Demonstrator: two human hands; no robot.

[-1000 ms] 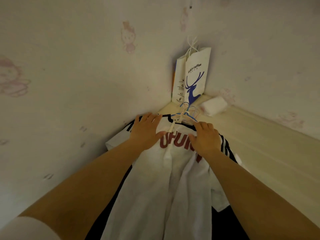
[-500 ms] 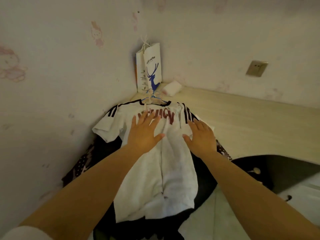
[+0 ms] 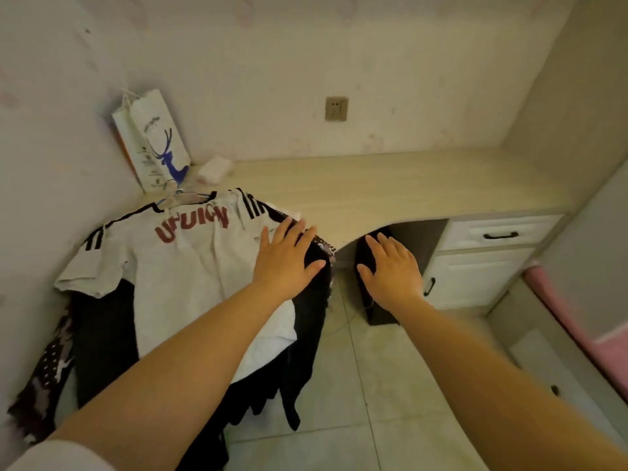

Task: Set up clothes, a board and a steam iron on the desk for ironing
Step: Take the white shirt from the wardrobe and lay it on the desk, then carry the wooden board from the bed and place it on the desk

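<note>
A white shirt (image 3: 183, 266) with red letters and black shoulder stripes lies spread on the left end of the pale wooden desk (image 3: 390, 188), still on a hanger (image 3: 183, 197). Dark clothes (image 3: 102, 334) lie under it and hang over the desk's edge. My left hand (image 3: 285, 260) hovers flat and open over the shirt's right edge. My right hand (image 3: 390, 270) is open in the air to the right, off the clothes, above the gap under the desk. No board or iron is in view.
A white paper bag with a blue deer (image 3: 153, 141) leans in the back left corner, a small white packet (image 3: 215, 168) beside it. A wall socket (image 3: 336, 108) sits above the desk. White drawers (image 3: 489, 253) stand at right, a dark box (image 3: 373, 294) on the tiled floor.
Both hands have lifted off the shirt and drawn back to the right. My view has swung right, showing more of the desk, the drawers and the floor.
</note>
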